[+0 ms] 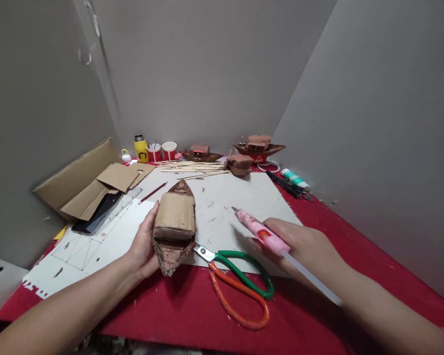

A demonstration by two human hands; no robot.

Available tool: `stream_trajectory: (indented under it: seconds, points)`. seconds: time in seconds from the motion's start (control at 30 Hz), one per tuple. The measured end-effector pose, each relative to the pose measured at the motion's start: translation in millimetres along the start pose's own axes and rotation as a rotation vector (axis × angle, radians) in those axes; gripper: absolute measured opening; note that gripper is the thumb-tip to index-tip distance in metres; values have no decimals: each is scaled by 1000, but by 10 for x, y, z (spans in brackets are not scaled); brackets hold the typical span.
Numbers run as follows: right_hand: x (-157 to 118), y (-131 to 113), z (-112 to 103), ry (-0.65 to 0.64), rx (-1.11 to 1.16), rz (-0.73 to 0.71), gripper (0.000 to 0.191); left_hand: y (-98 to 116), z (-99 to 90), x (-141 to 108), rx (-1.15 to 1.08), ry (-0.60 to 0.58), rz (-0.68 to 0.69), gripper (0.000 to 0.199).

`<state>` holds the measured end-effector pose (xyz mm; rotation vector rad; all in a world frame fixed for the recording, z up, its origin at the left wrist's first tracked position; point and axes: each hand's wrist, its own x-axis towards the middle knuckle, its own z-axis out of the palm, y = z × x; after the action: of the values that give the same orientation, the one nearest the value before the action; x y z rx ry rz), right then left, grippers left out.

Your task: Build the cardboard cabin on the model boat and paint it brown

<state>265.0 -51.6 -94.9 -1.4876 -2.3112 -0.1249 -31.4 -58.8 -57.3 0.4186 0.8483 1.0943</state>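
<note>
My left hand (145, 246) holds a small cardboard boat (174, 217) by its left side, its fingers partly hidden behind the hull. The boat has a tan corrugated roof and brown, rough-edged ends. At the right, my right hand (292, 241) is wrapped round a pink glue gun (261, 230); its metal tip points up and left towards the boat, without touching it. A whitish glue stick (311, 278) sticks out of the gun's back end. Scissors (240, 286) with one green and one orange handle lie between my hands, their blades partly under the boat.
White paper (222, 207) covers part of the red table (151, 315). Cardboard pieces (85, 182) and a pencil (152, 193) lie left. Behind are a yellow bottle (141, 149), paper cups (169, 151), thin sticks (192, 166) and brown model boats (259, 144). A white-green tube (295, 179) lies right.
</note>
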Motion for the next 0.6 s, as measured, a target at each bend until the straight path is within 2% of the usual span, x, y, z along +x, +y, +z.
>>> stream_trajectory:
  seconds: [0.1,0.17,0.33,0.4,0.47,0.53,0.6]
  points:
    - [92,211,37,-170,-97,174,33,-19,-9,3,-44,11,28,51]
    - [108,305,58,-247,-124,232,35,-29,-23,10,-72,11,43,50]
    - [47,468,-28,-348,-73,174,46,-37,-32,7,-97,44,43,51]
    - [40,436,-143,-266,-31,159,54,-46,-35,3,-97,35,37,52]
    - [60,272,-273,-85,35,125,57,-62,-44,1,-91,22,35,52]
    - [106,-23,-375,102,171,11,51,-84,-56,-1,-85,7,31,52]
    - [169,-382,-411,198,311,-121,49,-108,-64,-5,-79,-10,26,51]
